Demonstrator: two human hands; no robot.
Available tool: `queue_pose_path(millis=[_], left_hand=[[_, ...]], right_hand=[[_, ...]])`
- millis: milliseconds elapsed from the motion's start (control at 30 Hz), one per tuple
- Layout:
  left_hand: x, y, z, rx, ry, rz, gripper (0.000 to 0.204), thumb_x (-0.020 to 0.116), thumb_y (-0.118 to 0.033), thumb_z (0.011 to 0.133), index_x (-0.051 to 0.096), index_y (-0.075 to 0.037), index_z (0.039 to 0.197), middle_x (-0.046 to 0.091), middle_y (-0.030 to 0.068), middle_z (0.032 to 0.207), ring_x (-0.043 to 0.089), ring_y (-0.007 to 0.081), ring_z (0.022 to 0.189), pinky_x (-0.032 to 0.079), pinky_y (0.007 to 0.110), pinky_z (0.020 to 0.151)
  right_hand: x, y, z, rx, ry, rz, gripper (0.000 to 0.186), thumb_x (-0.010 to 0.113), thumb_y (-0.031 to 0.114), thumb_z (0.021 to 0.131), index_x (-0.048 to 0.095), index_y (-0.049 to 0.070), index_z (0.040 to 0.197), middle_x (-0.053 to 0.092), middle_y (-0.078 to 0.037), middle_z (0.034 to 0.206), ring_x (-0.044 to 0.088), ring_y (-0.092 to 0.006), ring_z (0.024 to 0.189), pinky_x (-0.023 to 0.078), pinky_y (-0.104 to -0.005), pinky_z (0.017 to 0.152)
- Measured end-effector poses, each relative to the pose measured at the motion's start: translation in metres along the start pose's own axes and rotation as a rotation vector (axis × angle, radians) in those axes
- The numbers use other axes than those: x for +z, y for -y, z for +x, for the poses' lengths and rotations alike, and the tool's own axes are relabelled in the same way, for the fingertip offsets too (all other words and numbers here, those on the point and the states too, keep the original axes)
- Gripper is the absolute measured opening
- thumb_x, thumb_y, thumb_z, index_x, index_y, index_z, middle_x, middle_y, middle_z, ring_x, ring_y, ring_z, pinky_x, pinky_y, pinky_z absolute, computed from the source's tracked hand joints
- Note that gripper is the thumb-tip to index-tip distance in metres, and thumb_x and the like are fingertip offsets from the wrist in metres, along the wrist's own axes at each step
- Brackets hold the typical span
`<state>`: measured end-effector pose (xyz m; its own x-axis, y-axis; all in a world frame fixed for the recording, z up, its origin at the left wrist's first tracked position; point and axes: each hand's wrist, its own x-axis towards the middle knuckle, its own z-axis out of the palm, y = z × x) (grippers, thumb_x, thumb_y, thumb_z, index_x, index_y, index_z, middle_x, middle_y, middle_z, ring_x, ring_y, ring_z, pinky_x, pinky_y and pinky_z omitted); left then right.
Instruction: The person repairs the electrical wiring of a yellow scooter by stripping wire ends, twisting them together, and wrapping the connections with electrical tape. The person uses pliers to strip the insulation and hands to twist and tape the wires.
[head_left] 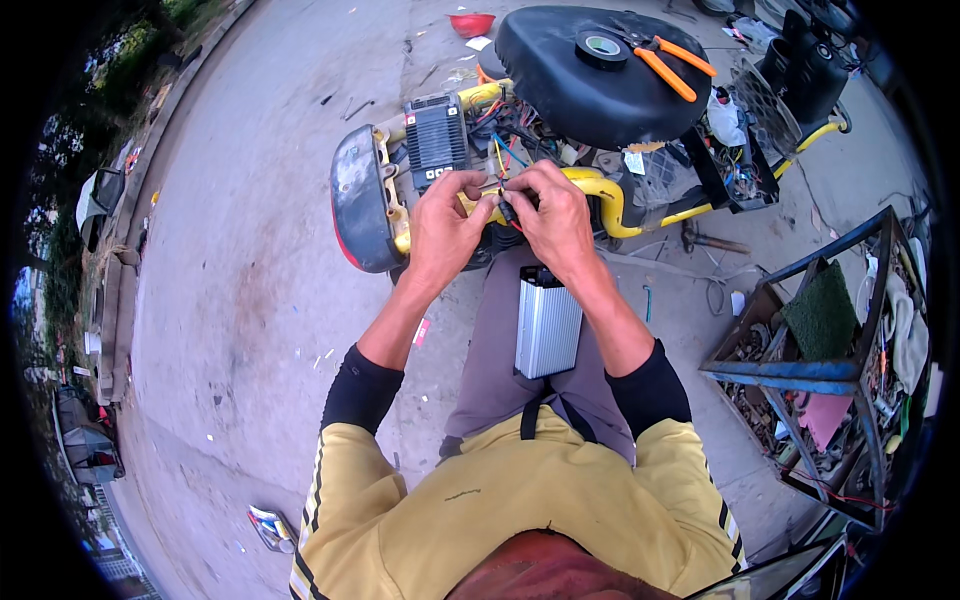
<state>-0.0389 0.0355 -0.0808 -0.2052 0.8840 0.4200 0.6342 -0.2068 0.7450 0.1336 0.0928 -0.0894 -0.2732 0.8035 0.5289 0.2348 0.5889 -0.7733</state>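
Observation:
Over the yellow frame of a small vehicle, my left hand (448,228) and my right hand (556,215) meet, thumbs and fingertips pinched together. Between them are thin wires (503,160), yellow, red and blue, running up into a tangle of wiring. A short black piece (509,212) shows beside my right fingers; its kind is not clear. The exact join at the fingertips is hidden. Across my lap rests a silver ribbed metal box (548,330) with a black end. Left of the wiring, a black finned box (436,138) sits on the frame.
Orange-handled pliers (668,68) and a black tape roll (602,48) lie on the black seat (560,95). On the ground at right is a hammer (715,240). A blue metal rack (790,372) full of scrap stands near my right side. A red bowl (472,24) sits beyond.

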Motion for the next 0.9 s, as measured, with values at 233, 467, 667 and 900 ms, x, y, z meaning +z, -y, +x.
queue_pose_path(millis=[233,467,667,900], left_hand=[[0.006,0.002,0.004,0.622,-0.184,0.568,0.022,0.086,-0.010,0.088,0.076,-0.009,0.108,0.073,0.0044,0.101,0.073,0.0248,0.071,0.056,0.037,0.061],[0.017,0.003,0.006,0.324,-0.099,0.363,0.011,0.077,-0.011,0.095,0.074,-0.004,0.104,0.071,0.0067,0.091,0.067,0.0208,0.064,0.051,0.033,0.057],[0.000,0.016,0.023,-0.693,0.278,-0.750,0.014,0.072,-0.013,0.101,0.074,0.000,0.096,0.067,0.0033,0.082,0.050,0.0086,0.057,0.035,0.026,0.051],[-0.010,0.002,0.004,-0.009,0.112,0.000,0.016,0.081,-0.012,0.099,0.078,-0.003,0.112,0.070,0.0021,0.092,0.064,0.0114,0.064,0.050,0.028,0.057]], right_hand=[[-0.001,0.000,0.002,0.034,0.015,0.014,0.011,0.079,0.001,0.091,0.077,-0.002,0.102,0.072,-0.016,0.099,0.074,-0.0374,0.087,0.058,-0.0451,0.077],[0.000,-0.004,0.000,-0.071,0.003,-0.025,0.010,0.076,-0.002,0.093,0.075,-0.001,0.103,0.070,-0.016,0.104,0.073,-0.0394,0.089,0.059,-0.0462,0.079],[0.003,-0.002,-0.004,-0.112,0.002,-0.047,0.011,0.077,-0.003,0.093,0.074,-0.001,0.103,0.069,-0.016,0.105,0.073,-0.0396,0.091,0.059,-0.0469,0.079],[-0.002,0.003,-0.001,-0.035,0.042,-0.018,0.012,0.076,-0.001,0.094,0.074,-0.002,0.105,0.069,-0.016,0.106,0.073,-0.0391,0.091,0.058,-0.0465,0.081]])
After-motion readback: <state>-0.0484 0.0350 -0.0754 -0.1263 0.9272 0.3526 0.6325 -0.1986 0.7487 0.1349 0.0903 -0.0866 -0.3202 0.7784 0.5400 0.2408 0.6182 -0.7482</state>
